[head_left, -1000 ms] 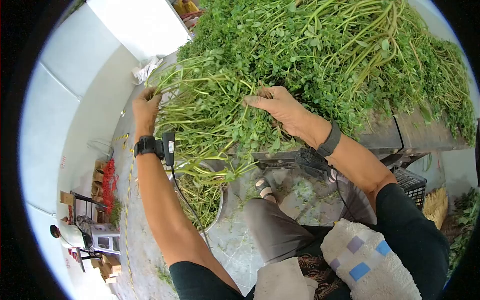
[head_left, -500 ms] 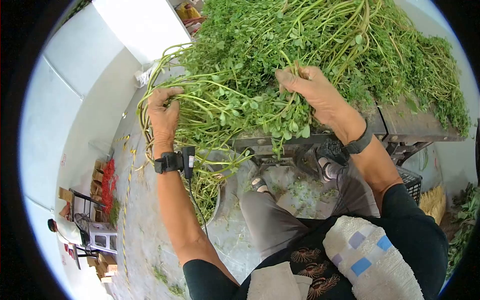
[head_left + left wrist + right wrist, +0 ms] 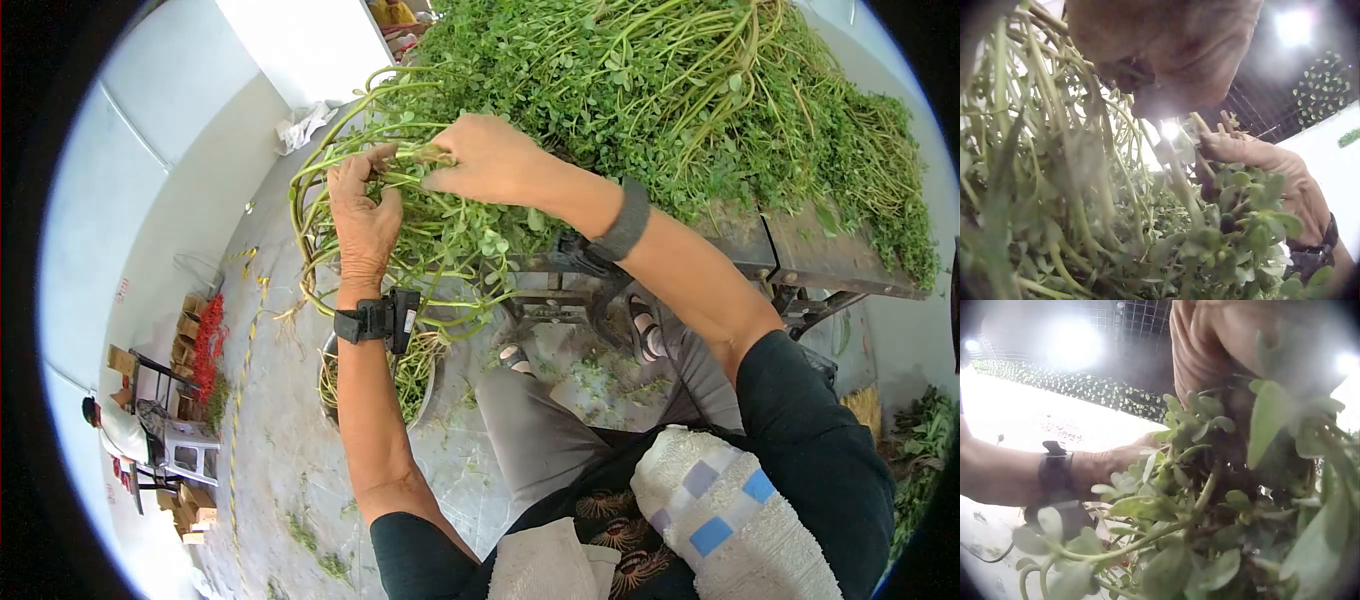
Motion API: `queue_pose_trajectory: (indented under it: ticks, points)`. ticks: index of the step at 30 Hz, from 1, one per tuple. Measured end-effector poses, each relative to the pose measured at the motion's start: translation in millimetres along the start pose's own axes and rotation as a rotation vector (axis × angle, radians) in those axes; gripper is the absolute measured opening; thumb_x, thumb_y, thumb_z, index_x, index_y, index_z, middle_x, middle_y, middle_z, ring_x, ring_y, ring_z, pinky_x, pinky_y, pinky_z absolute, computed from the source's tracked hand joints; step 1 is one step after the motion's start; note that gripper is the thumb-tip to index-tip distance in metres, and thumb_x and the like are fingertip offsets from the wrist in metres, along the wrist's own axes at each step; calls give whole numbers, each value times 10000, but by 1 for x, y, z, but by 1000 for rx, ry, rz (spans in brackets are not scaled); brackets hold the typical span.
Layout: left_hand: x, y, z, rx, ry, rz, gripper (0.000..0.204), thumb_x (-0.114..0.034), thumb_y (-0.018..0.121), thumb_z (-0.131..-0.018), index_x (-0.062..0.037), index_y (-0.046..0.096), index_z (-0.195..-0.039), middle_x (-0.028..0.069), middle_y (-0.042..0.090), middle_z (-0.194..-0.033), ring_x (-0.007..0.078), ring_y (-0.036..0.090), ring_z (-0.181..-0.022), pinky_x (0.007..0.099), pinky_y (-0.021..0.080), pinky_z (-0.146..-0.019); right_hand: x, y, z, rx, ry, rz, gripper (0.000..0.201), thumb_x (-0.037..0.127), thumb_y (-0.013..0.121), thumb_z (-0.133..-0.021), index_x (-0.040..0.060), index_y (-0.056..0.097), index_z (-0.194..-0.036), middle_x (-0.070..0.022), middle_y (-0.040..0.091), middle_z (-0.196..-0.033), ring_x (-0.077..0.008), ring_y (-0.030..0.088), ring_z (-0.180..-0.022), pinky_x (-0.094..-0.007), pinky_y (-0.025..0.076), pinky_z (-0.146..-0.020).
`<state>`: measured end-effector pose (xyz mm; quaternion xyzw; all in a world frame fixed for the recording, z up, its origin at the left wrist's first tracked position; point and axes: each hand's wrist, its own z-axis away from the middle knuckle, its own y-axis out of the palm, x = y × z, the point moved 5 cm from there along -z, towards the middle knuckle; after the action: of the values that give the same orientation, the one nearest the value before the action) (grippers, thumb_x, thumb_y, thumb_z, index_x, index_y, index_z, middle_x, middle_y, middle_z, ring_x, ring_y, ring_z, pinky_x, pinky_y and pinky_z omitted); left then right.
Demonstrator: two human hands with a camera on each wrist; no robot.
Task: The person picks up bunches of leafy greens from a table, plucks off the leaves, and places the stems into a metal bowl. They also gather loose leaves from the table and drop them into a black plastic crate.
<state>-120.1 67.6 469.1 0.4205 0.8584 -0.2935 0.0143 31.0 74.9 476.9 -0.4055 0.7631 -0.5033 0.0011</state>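
Long green stems with small fleshy, paddle-shaped leaves, like purslane, trail from both hands in the head view. My left hand (image 3: 365, 215) grips a bunch of these stems (image 3: 310, 200), which loop out to the left and hang down with pale roots at the end. Close against it, my right hand (image 3: 490, 160) pinches the stem ends of another bunch, whose leaves (image 3: 485, 235) hang below the palm. In the left wrist view the right thumb (image 3: 1235, 147) presses on cut-looking stem ends. Leaves partly cover the fingers in the right wrist view.
A large heap of the same greens (image 3: 600, 110) covers the table (image 3: 830, 255). Below the left forearm, a round metal basin (image 3: 430, 385) holds more stems. Loose bits lie on the floor. Far left, a person (image 3: 120, 430) sits near a plastic stool (image 3: 190, 450) and boxes.
My right hand first moved right, away from the left with its bunch, then came back left to meet it. The left hand shifted right, its stems now bent in a loop.
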Motion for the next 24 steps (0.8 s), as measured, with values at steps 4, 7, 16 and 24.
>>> queue_pose_trajectory:
  ticks: [4,7,16,24]
  points:
    - [-3,-7,6,3,-50,14,405,59,503,-611,-44,597,-991,71,574,-899,235,481,-866,352,382,-850,-6,23,-13,65,44,62,363,360,633,-719,1,629,-772,-160,547,-573,-279,540,-529,-375,459,-543]
    - [-31,-16,13,-254,99,-123,420,54,531,-653,-65,600,-1050,83,581,-975,214,489,-973,321,374,-873,-14,20,-12,-29,82,-130,391,379,636,-703,-10,613,-718,-156,523,-541,-257,517,-494,-362,444,-521]
    - [11,24,68,-83,-1047,1074,400,-372,601,-851,16,596,-946,82,610,-813,158,584,-661,219,353,-444,-4,20,-4,17,48,-219,388,359,596,-613,-28,574,-622,-187,542,-555,-329,558,-559,-407,457,-556]
    - [4,30,36,-418,-858,1156,236,-234,540,-907,1,559,-880,102,607,-789,119,514,-551,220,308,-393,4,15,4,-160,108,218,277,279,593,-648,4,592,-684,-179,569,-626,-348,584,-617,-431,483,-581]
